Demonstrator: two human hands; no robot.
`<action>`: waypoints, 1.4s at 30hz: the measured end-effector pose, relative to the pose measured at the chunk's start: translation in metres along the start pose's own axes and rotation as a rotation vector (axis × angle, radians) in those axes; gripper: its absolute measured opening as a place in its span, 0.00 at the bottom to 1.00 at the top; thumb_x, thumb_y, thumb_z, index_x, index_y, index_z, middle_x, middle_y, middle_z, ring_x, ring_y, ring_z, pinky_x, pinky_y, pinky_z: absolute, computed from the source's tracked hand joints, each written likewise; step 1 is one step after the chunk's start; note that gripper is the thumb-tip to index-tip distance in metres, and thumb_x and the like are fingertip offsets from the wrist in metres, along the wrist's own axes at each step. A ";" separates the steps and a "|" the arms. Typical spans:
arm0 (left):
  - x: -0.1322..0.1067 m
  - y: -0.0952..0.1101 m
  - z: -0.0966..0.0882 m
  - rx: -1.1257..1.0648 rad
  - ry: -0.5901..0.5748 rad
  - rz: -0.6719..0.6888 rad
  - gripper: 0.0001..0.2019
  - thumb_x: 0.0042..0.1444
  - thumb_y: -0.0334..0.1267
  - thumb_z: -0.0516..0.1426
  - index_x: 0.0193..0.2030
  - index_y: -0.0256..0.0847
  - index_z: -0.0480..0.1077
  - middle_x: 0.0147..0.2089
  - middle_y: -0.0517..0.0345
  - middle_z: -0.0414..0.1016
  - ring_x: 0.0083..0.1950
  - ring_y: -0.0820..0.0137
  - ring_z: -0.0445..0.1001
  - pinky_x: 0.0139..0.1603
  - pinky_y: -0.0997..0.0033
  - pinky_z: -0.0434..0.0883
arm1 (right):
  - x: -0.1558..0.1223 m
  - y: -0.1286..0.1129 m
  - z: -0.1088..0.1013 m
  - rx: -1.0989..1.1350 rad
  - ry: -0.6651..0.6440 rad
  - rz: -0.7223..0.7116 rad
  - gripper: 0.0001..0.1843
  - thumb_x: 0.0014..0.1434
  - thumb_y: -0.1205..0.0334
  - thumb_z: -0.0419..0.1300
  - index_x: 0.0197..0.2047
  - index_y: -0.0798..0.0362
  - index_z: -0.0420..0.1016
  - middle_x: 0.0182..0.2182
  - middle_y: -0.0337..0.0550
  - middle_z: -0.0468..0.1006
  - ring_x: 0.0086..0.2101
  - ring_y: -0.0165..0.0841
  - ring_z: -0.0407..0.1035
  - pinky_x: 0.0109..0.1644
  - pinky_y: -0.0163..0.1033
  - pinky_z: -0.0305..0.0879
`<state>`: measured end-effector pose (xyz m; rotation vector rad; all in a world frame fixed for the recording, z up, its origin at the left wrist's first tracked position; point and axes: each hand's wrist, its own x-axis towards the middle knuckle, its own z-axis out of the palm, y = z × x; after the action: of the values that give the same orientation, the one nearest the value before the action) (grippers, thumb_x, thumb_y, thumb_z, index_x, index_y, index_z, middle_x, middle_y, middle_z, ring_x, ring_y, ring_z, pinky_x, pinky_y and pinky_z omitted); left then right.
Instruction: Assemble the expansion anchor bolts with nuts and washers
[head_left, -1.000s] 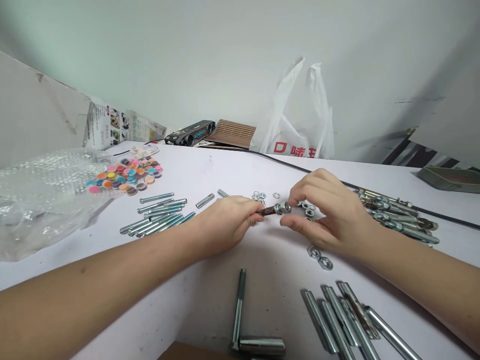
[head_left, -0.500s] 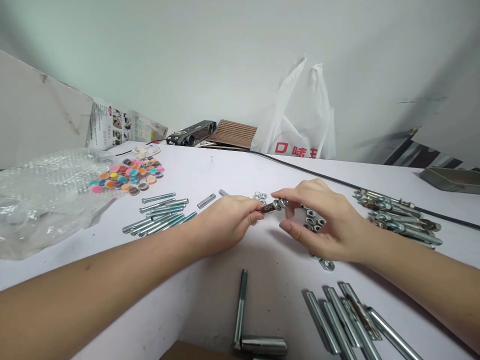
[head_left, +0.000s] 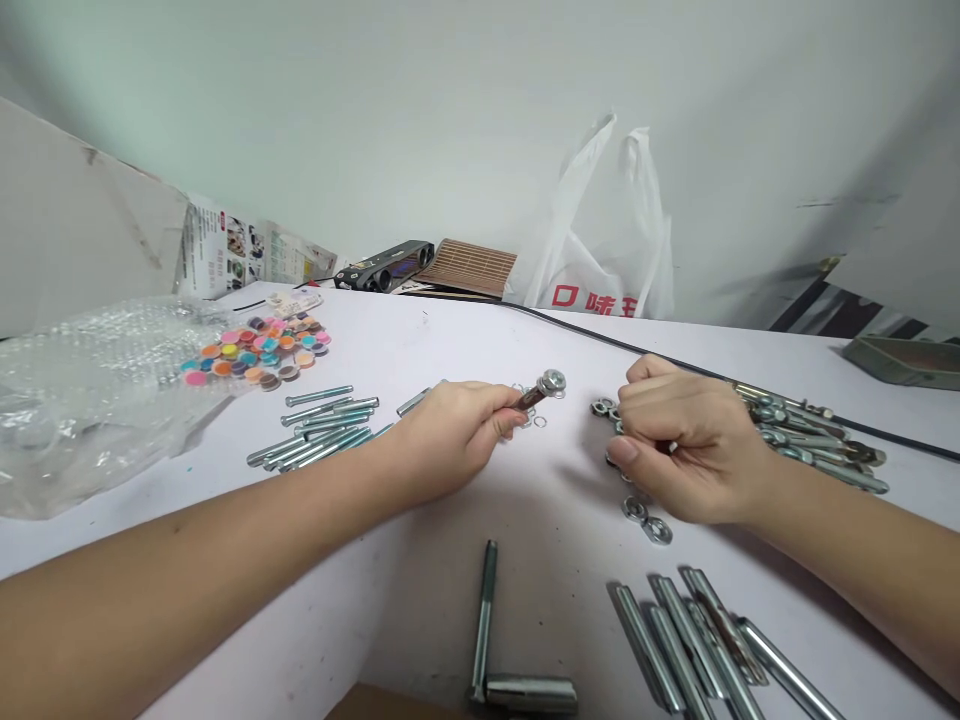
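My left hand (head_left: 465, 425) is closed around a rusty-brown expansion bolt (head_left: 532, 396), its nut-and-washer end (head_left: 553, 382) tilted up to the right. Beyond it, small spring washers (head_left: 540, 422) lie on the white table, partly hidden by that hand. My right hand (head_left: 686, 440) hovers over a cluster of nuts and washers (head_left: 634, 509), fingers curled in and thumb bent toward them. Whatever is in those fingers, if anything, is hidden.
Long bolts (head_left: 322, 435) lie left, and metal sleeves (head_left: 697, 640) at front right. One bolt (head_left: 486, 610) and a sleeve (head_left: 531, 692) sit near the front edge. Assembled bolts (head_left: 817, 440) are piled right. Bubble wrap (head_left: 97, 390), coloured discs (head_left: 262, 350) and a white bag (head_left: 592, 250) stand farther off.
My right hand has moved right, away from the bolt's end, and its fingers have curled in over the nuts. The bolt in my left hand has tipped upward.
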<state>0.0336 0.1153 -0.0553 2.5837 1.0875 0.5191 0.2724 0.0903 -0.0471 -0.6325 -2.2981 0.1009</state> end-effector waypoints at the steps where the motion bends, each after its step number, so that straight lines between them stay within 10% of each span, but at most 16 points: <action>1: 0.000 0.000 0.000 -0.002 0.004 0.007 0.13 0.66 0.41 0.47 0.40 0.42 0.71 0.37 0.60 0.76 0.37 0.71 0.73 0.39 0.71 0.67 | 0.000 -0.001 0.000 -0.021 0.034 0.022 0.22 0.59 0.66 0.57 0.17 0.54 0.51 0.12 0.31 0.54 0.17 0.23 0.47 0.30 0.41 0.51; 4: 0.000 0.001 0.001 -0.006 0.000 0.055 0.12 0.66 0.40 0.47 0.43 0.42 0.71 0.41 0.58 0.78 0.41 0.70 0.74 0.43 0.70 0.68 | -0.001 -0.002 0.002 -0.025 0.091 0.156 0.03 0.58 0.66 0.59 0.37 0.52 0.70 0.17 0.31 0.66 0.20 0.26 0.58 0.33 0.40 0.57; 6: 0.000 0.002 0.001 -0.016 -0.006 0.045 0.12 0.66 0.40 0.47 0.43 0.42 0.71 0.41 0.58 0.77 0.41 0.70 0.74 0.43 0.70 0.67 | -0.001 -0.001 0.003 -0.002 0.055 0.145 0.21 0.57 0.66 0.59 0.54 0.53 0.65 0.22 0.32 0.72 0.23 0.28 0.64 0.37 0.42 0.59; 9: 0.000 0.001 0.001 -0.026 -0.004 -0.011 0.12 0.66 0.40 0.47 0.39 0.41 0.70 0.36 0.61 0.76 0.37 0.71 0.73 0.40 0.71 0.66 | 0.000 0.001 0.002 -0.019 -0.011 -0.003 0.02 0.57 0.66 0.59 0.31 0.51 0.70 0.16 0.30 0.66 0.18 0.24 0.57 0.35 0.42 0.55; 13: 0.000 0.002 0.000 -0.038 -0.003 0.000 0.12 0.66 0.40 0.47 0.37 0.41 0.70 0.34 0.61 0.75 0.36 0.72 0.72 0.38 0.72 0.65 | 0.000 0.000 0.003 -0.071 0.056 0.013 0.16 0.56 0.67 0.60 0.20 0.53 0.59 0.13 0.30 0.58 0.16 0.23 0.50 0.32 0.42 0.53; 15: 0.000 0.002 0.000 -0.042 -0.010 0.021 0.12 0.66 0.39 0.47 0.38 0.41 0.70 0.35 0.60 0.75 0.37 0.71 0.72 0.39 0.72 0.66 | -0.001 -0.002 0.004 -0.037 0.078 0.115 0.06 0.57 0.67 0.59 0.40 0.51 0.72 0.16 0.30 0.66 0.19 0.25 0.58 0.34 0.42 0.57; 18: 0.000 0.002 0.001 -0.037 -0.010 0.010 0.12 0.65 0.39 0.47 0.39 0.42 0.71 0.36 0.60 0.76 0.37 0.71 0.72 0.39 0.71 0.66 | -0.001 -0.003 0.006 0.031 0.020 0.113 0.29 0.59 0.67 0.58 0.63 0.51 0.60 0.21 0.30 0.72 0.22 0.27 0.64 0.38 0.42 0.60; 21: 0.000 0.001 0.001 -0.042 -0.007 -0.026 0.13 0.65 0.40 0.47 0.37 0.41 0.70 0.34 0.61 0.76 0.35 0.72 0.72 0.38 0.72 0.65 | -0.001 -0.001 0.005 0.021 0.022 -0.025 0.05 0.58 0.68 0.58 0.35 0.50 0.74 0.14 0.29 0.63 0.17 0.24 0.56 0.36 0.42 0.56; 23: 0.000 0.001 0.000 -0.054 -0.008 -0.046 0.13 0.65 0.40 0.47 0.34 0.41 0.69 0.31 0.62 0.74 0.33 0.72 0.71 0.36 0.72 0.65 | 0.000 -0.002 0.003 -0.017 0.034 -0.045 0.15 0.58 0.68 0.57 0.20 0.52 0.64 0.13 0.30 0.58 0.17 0.23 0.51 0.34 0.43 0.53; 26: 0.000 0.003 0.000 -0.054 -0.019 -0.038 0.12 0.65 0.39 0.47 0.34 0.41 0.69 0.31 0.62 0.74 0.32 0.73 0.70 0.35 0.73 0.64 | -0.001 -0.005 0.003 -0.046 0.126 0.050 0.04 0.57 0.68 0.58 0.33 0.51 0.71 0.16 0.31 0.63 0.18 0.25 0.55 0.35 0.43 0.57; 30: -0.001 0.006 -0.001 -0.014 -0.020 -0.013 0.12 0.64 0.37 0.47 0.33 0.41 0.69 0.30 0.63 0.74 0.31 0.73 0.69 0.32 0.73 0.62 | -0.002 -0.003 0.008 -0.058 0.070 0.148 0.29 0.59 0.68 0.59 0.63 0.48 0.60 0.23 0.32 0.73 0.23 0.29 0.66 0.38 0.42 0.62; 37: -0.001 0.004 0.002 0.099 -0.001 0.072 0.12 0.65 0.36 0.48 0.45 0.40 0.72 0.42 0.56 0.79 0.43 0.67 0.75 0.44 0.68 0.69 | 0.002 -0.001 0.010 -0.292 0.008 0.087 0.04 0.62 0.65 0.58 0.40 0.54 0.74 0.20 0.34 0.71 0.21 0.26 0.60 0.41 0.43 0.58; 40: -0.002 0.004 0.003 0.147 0.041 0.121 0.13 0.64 0.35 0.48 0.47 0.37 0.72 0.43 0.53 0.79 0.46 0.66 0.75 0.48 0.66 0.70 | 0.004 -0.006 0.007 -0.280 -0.054 0.138 0.19 0.66 0.62 0.51 0.23 0.54 0.66 0.14 0.33 0.64 0.18 0.25 0.55 0.39 0.44 0.55; 42: -0.003 0.005 0.004 0.166 0.064 0.137 0.12 0.64 0.35 0.49 0.46 0.37 0.72 0.42 0.53 0.79 0.44 0.66 0.75 0.47 0.66 0.71 | 0.004 -0.008 0.006 -0.237 -0.052 0.182 0.16 0.67 0.61 0.48 0.29 0.53 0.69 0.17 0.34 0.68 0.19 0.27 0.58 0.39 0.43 0.55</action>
<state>0.0363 0.1098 -0.0574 2.8188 1.0180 0.5687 0.2631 0.0860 -0.0469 -0.9702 -2.3179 -0.0714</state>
